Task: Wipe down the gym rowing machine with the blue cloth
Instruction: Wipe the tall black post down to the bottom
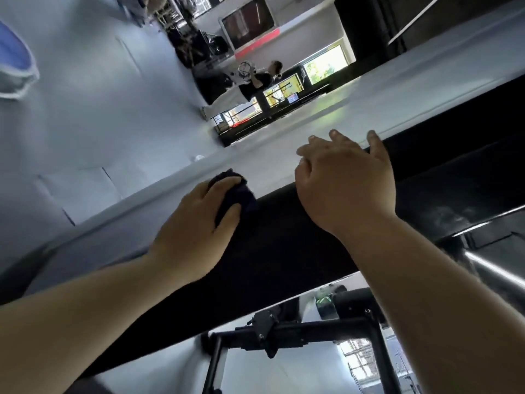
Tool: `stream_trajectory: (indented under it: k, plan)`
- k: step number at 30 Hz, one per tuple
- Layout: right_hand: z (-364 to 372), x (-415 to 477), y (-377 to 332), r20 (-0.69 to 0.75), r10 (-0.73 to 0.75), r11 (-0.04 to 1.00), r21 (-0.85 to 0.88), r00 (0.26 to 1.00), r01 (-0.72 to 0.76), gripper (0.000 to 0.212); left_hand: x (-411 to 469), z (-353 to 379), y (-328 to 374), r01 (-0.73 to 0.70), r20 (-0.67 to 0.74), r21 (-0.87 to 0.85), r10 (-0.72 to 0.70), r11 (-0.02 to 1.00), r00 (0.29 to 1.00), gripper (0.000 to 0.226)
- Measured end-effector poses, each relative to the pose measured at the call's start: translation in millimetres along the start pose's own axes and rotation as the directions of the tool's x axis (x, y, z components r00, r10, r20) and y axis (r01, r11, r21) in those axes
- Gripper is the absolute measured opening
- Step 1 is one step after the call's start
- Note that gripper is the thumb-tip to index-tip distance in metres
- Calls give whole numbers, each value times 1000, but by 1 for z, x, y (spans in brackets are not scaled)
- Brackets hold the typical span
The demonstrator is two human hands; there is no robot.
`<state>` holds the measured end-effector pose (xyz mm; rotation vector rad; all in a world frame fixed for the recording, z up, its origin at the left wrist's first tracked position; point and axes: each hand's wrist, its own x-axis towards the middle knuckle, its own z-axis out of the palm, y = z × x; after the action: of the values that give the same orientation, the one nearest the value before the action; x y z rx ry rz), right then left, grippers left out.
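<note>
Left hand (196, 226), fingers clamped on the blue cloth (237, 191), on the rowing machine's beam (284, 251).
Press flat, stroke lengthwise — right hand (346, 186), fingers apart, steadies.

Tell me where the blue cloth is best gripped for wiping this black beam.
Grip the cloth by its bunched middle, coming from the person's side with the palm over it, as the left hand does. It lies wadded at the far edge of the black beam, so curled fingers likely press it on.

Pale grey floor (99, 109) runs back to bright windows (325, 65) showing greenery, near a large dark screen (248, 22) on a white wall (309, 27).
</note>
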<state>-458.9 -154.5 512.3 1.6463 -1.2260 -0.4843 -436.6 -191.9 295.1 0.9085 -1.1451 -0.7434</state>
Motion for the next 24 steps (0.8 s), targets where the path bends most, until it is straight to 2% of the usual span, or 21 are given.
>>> stream_trajectory:
  k: [3,5,6,8,10,12,14,16,18,21,24]
  plan:
    - [4,0,-12,-16,8,1000,-4,1000,-8,42,-66,-17,-58,250,-75,-1,-249,968,966,61]
    - [8,-2,-21,3,-6,1000,-7,1000,6,41,-78,-16,-67,357,-128,-5,-355,934,926,55]
    - [11,-2,-27,17,-24,1000,-9,1000,24,42,-74,-13,-61,363,-152,-15,-361,932,920,55]
    - [18,-4,-40,46,-72,997,-13,996,73,42,-56,-5,-31,279,-176,-36,-281,960,943,57]
    - [25,-5,-50,58,-114,993,-11,992,115,42,-40,2,-3,106,-161,-16,-107,994,981,57]
    - [29,-6,-55,45,-127,992,-14,991,128,41,-39,6,2,-60,-139,53,67,997,988,54]
    - [30,-8,-56,29,-123,992,-9,992,124,41,-57,6,-20,-132,-132,123,148,984,980,51]
    - [31,-9,-58,16,-134,991,-11,991,134,41,-90,2,-57,-81,-129,162,103,983,986,51]
    - [33,-11,-63,21,-146,989,-17,989,147,41,-116,-6,-80,55,-118,147,-38,988,992,55]
    - [37,-16,-73,43,-170,985,-8,984,171,41,-103,-5,-62,197,-182,41,-186,980,966,61]
    - [42,-22,-80,50,-215,977,5,975,215,41,-70,-4,-36,190,-174,26,-183,981,968,59]
